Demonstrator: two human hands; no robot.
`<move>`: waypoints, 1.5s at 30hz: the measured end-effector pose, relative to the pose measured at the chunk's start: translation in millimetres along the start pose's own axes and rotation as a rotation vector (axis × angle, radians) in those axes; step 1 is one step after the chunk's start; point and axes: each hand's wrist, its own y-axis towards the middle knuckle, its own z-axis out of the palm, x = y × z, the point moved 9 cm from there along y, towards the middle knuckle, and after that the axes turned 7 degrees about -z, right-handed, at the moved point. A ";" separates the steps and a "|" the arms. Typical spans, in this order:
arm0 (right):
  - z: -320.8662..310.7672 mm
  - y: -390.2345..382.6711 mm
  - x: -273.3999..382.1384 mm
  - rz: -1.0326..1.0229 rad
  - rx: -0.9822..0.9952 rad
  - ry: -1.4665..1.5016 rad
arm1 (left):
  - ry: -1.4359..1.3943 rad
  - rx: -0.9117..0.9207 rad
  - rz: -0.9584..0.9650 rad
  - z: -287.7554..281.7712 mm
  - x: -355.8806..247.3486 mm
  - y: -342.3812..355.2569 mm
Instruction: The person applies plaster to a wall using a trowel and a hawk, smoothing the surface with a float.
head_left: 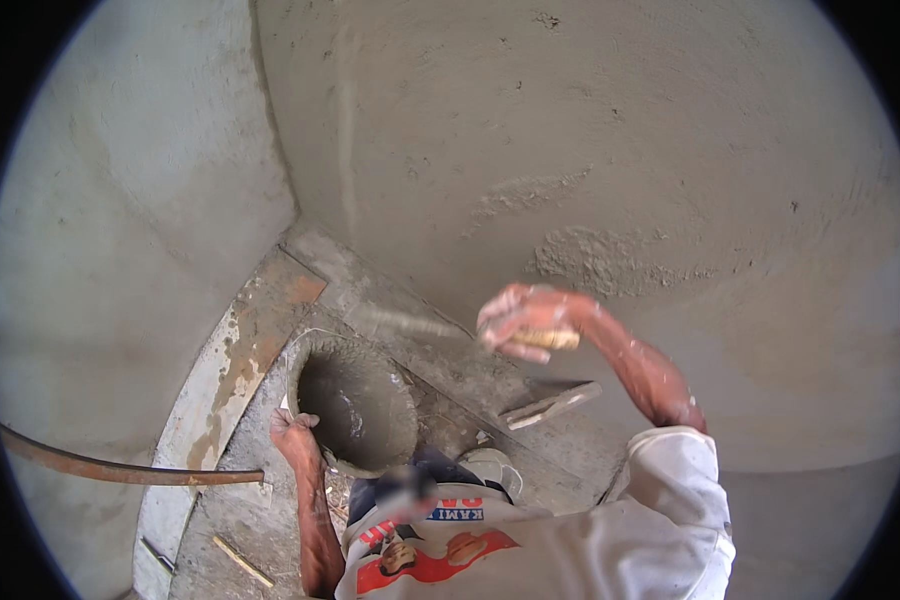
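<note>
A mortar-coated bucket, with dark grey wet mix inside, is tilted toward me at lower centre. My left hand is closed on its left rim. My right hand is raised to the right of the bucket, closed around a light wooden handle, probably of a trowel; the tool's head is blurred and mostly hidden. Beyond that hand, a grey plastered wall carries rough patches of fresh mortar. A mortar-smeared float rests on the floor below my right hand.
A smoother wall curves along the left. Dirty boards cover the floor beside it. A rusty bar reaches in from the left, with thin sticks below. A round container is partly hidden behind my shirt.
</note>
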 end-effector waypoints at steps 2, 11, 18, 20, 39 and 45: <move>-91.3 0.9 11.2 0.008 -0.340 -0.009 | -0.009 0.002 -0.004 -8.2 -4.7 19.2; 3.4 0.3 1.1 -0.044 -0.905 0.131 | 0.311 -0.139 0.015 -84.0 -44.4 71.3; 227.3 193.4 -85.2 -0.002 -0.681 -0.781 | 0.369 0.296 0.185 -21.3 -69.9 150.7; 235.7 222.8 -77.1 0.082 -0.769 -1.009 | 0.349 0.365 0.186 -6.5 -79.8 151.0; 254.7 185.9 -85.4 0.003 -0.583 -0.450 | 0.167 0.497 0.195 68.3 -108.8 90.2; 196.6 126.8 -12.8 -0.243 -0.736 -0.681 | -0.031 0.295 0.102 31.1 -114.4 89.4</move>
